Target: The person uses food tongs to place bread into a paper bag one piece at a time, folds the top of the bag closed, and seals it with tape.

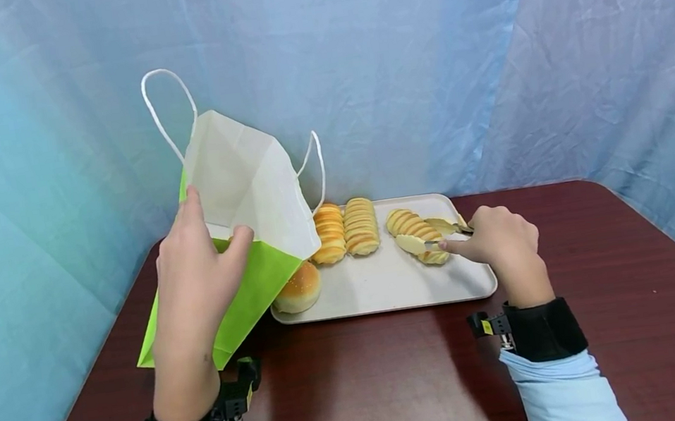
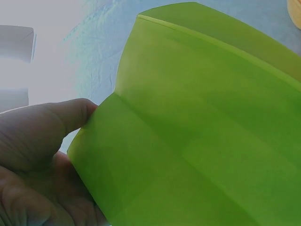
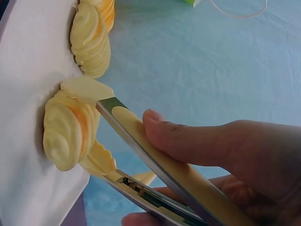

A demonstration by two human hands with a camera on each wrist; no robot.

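Observation:
My left hand (image 1: 209, 238) grips the near rim of a tilted green paper bag (image 1: 258, 288), thumb inside against its white lining; the left wrist view shows the thumb (image 2: 42, 127) on the green wall (image 2: 197, 141). My right hand (image 1: 462, 237) holds cream-and-metal tongs (image 1: 420, 243) over the right part of a pale tray (image 1: 386, 286). The tong blades (image 3: 155, 150) sit on either side of a ridged yellow roll (image 3: 66, 132), also seen from the head view (image 1: 417, 228). The right hand's fingers (image 3: 197, 141) squeeze the tong arms.
Two more ridged rolls (image 1: 330, 233) (image 1: 361, 225) lie at the tray's back left, and a round bun (image 1: 299, 289) sits at its front left corner, next to the bag. The tray rests on a dark red-brown table (image 1: 608, 274). Blue cloth (image 1: 419, 50) hangs behind.

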